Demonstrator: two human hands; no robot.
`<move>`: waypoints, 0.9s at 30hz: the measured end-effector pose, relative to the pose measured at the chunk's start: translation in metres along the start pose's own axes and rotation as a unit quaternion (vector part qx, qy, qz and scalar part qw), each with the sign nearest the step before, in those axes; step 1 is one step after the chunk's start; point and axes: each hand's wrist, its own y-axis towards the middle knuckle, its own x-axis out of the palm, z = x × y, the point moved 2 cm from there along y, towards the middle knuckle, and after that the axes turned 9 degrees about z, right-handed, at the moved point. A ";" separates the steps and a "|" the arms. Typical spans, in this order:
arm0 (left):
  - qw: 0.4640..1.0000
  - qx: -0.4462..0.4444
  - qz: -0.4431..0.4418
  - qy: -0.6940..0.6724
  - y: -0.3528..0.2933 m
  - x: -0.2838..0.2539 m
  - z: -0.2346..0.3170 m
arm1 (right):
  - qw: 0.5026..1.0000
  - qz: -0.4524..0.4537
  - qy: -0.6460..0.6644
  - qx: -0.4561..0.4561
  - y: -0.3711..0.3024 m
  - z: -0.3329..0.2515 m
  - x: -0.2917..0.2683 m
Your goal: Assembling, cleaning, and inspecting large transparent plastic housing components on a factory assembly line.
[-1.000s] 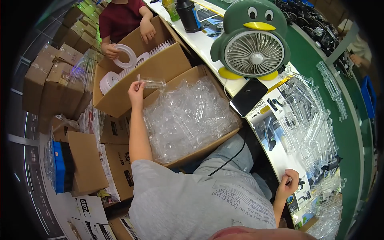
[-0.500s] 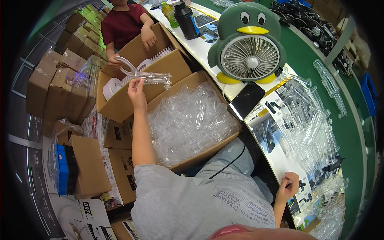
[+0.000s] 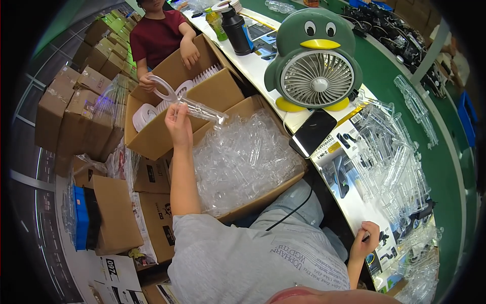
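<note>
My left hand (image 3: 178, 124) is raised over the corner between two cartons, fingers pinched on a clear plastic tubular part (image 3: 205, 112). The part slants down to the right, its end above a carton (image 3: 268, 191) heaped with similar clear plastic parts (image 3: 243, 157). Close to its upper end is a white ring (image 3: 166, 84) in the hand (image 3: 147, 82) of a person in a dark red shirt; whether ring and part touch I cannot tell. At the table's near edge my right hand (image 3: 365, 238) is curled around something dark and small, too hidden to name.
A second carton (image 3: 207, 93) holds white rings. On the table (image 3: 347, 195) stand a green penguin-shaped fan (image 3: 318, 66), a phone (image 3: 313, 133), a black bottle (image 3: 237, 31) and a green bottle (image 3: 216, 24). Loose clear parts (image 3: 395, 167) lie at right; stacked cartons (image 3: 81, 109) stand at left.
The clear part has tilted, its free end dropping and shifting right. My left hand has turned and moved slightly right and down. My right hand stays at the table's edge.
</note>
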 end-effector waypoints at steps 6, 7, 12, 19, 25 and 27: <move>0.906 0.214 -0.314 0.186 -0.089 0.104 0.044 | 0.975 -0.170 0.141 -0.036 0.033 -0.060 0.030; 0.870 0.260 -0.364 0.207 -0.106 0.116 0.052 | 0.956 -0.234 0.179 0.008 0.040 -0.069 0.042; 0.794 0.387 -0.438 0.169 -0.155 0.152 0.087 | 0.911 -0.339 0.231 -0.040 0.066 -0.105 0.105; 0.762 0.479 -0.416 0.133 -0.167 0.162 0.088 | 0.902 -0.317 0.293 -0.025 0.071 -0.096 0.136; 0.719 0.504 -0.410 0.247 -0.171 0.158 0.099 | 0.928 -0.255 0.267 -0.046 0.075 -0.090 0.137; 0.693 0.500 -0.419 0.306 -0.169 0.160 0.103 | 0.943 -0.227 0.237 -0.059 0.078 -0.089 0.134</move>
